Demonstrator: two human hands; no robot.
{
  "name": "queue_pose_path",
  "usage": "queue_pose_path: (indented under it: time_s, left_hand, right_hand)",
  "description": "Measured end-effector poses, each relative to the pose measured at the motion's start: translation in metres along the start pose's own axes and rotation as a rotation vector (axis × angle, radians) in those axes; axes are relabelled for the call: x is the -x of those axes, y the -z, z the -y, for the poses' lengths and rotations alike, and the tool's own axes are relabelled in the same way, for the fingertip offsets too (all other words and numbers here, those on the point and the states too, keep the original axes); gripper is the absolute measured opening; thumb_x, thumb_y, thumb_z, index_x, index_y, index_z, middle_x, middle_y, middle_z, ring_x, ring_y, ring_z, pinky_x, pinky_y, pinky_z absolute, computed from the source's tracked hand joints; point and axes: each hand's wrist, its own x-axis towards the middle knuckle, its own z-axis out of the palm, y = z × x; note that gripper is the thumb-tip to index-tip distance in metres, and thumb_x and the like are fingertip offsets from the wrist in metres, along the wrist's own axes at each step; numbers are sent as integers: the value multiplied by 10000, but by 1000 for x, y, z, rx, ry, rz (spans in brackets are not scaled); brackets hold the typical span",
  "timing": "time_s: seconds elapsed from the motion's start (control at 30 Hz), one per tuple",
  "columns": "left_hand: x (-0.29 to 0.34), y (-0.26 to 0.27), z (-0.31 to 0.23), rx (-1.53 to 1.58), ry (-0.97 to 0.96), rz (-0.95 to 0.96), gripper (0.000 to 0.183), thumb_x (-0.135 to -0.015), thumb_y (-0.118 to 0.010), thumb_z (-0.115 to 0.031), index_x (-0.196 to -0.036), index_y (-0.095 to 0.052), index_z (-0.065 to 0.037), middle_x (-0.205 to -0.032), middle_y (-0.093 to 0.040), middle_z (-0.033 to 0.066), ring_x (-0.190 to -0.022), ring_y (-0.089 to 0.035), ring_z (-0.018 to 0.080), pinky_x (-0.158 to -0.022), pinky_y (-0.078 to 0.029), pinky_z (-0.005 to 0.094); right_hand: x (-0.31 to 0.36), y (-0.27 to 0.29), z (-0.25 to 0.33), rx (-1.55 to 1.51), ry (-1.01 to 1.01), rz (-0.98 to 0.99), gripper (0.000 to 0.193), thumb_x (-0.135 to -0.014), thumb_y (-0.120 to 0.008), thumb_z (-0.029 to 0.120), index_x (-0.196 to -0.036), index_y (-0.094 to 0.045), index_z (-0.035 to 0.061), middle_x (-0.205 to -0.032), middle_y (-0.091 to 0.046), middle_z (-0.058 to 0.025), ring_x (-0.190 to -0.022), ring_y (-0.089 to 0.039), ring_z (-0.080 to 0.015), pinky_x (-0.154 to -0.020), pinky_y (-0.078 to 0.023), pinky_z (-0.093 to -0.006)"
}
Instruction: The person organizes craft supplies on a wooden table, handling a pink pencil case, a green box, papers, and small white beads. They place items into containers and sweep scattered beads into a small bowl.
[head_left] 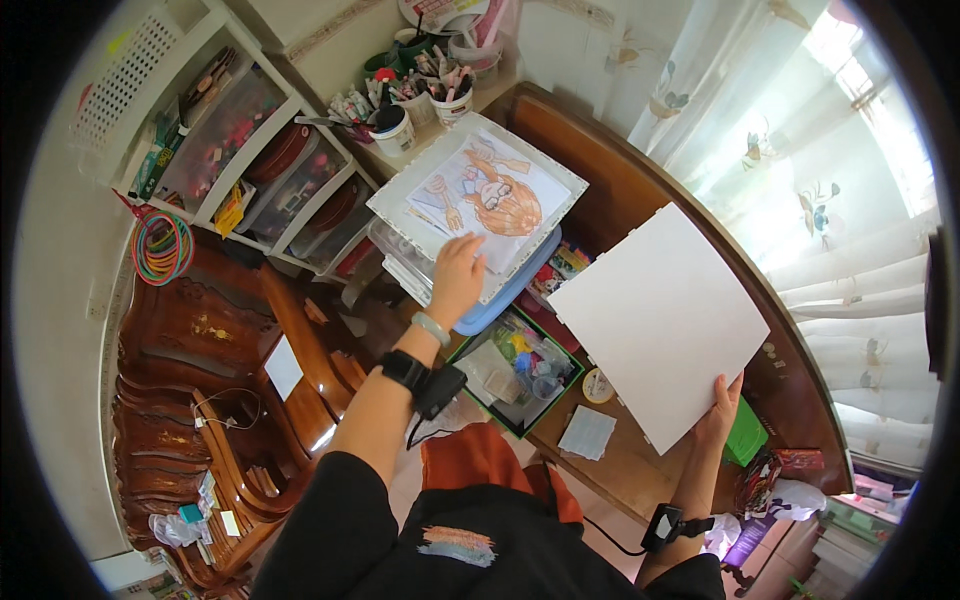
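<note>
A large white board [660, 320] is tilted up at the right. My right hand [722, 405] grips its lower right edge, thumb on the front face. My left hand [460, 270] reaches out, fingers extended, at the near edge of a coloured drawing [510, 208] of a figure with orange hair and glasses. This drawing rests on a pale flat board [400, 205] on top of stacked plastic boxes, one with a blue lid [525, 275]. Whether my left fingertips press on the paper is hard to see.
A green-rimmed box [575, 378] of small supplies stands near my body, beside a tape roll [598, 386] and a light paper piece [588, 432] on the wooden desk [650, 470]. Pots of pens [452, 100] stand behind. Drawers [220, 140] and a carved wooden bench [180, 330] are left.
</note>
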Motion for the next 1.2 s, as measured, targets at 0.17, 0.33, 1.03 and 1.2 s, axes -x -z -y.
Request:
queue_pose_path:
  time_s: [0.17,0.33,1.03,1.2]
  left_hand:
    - [-14,22,27,189,297,-156,247,-827,-472,-67,-1058,-489,19,-1050,-531,188,-932,-525,310,-826,-405,347]
    - [7,31,68,911,840,-360,264,-841,-476,-64,-1091,-451,18,-1062,-519,129,-969,-504,173,-820,-409,276]
    - [-7,-30,2,-331,83,480,515,-744,-538,-133,-1237,-393,-96,-1331,-294,152,-1221,-235,407,-939,-212,596]
    - [-47,12,4,239,325,338,292,-835,-409,-137,-1087,-505,-23,-1041,-536,222,-969,-499,384,-809,-399,451]
  right_hand:
    - [-8,-46,-1,-33,-2,-3,493,-857,-439,34,-1307,-237,47,-1188,-448,-98,-1035,-479,-189,-868,-410,-312]
    - [-34,-112,-36,-74,-28,88,453,-845,-437,16,-1269,-283,41,-1155,-460,-99,-1016,-484,-201,-866,-410,-336]
    - [-32,-77,-19,-19,67,-106,489,-859,-419,24,-1307,-227,50,-1215,-422,-113,-1066,-458,-212,-893,-406,-345]
    - [-23,-61,-20,-27,66,-64,483,-858,-432,30,-1301,-240,55,-1194,-440,-100,-1043,-476,-194,-872,-416,-323]
